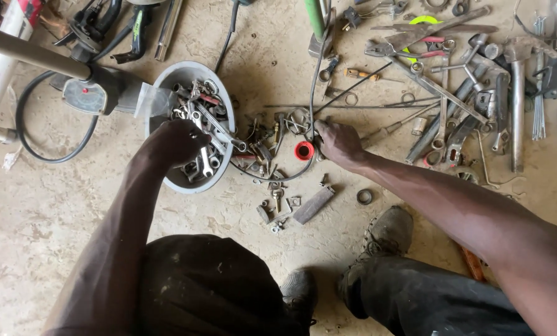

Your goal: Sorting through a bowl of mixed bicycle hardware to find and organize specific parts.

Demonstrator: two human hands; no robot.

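Observation:
My left hand (176, 142) reaches into a grey plastic bowl (160, 87) full of spanners and small metal parts (207, 118); its fingers are buried among them, so what it grips is hidden. My right hand (337, 142) rests on the ground, fingers curled around a black cable (313, 81) next to a small red ring (303, 150). Between the two hands lies a scatter of bolts, nuts and small fittings (272, 140).
A pile of spanners, pliers, hammers and rods (459, 93) covers the ground at the right. A grey machine with a handle and black cable (85, 93) lies at the left. A flat metal bar (313, 205) and a washer (364, 197) lie near my shoes (387, 230).

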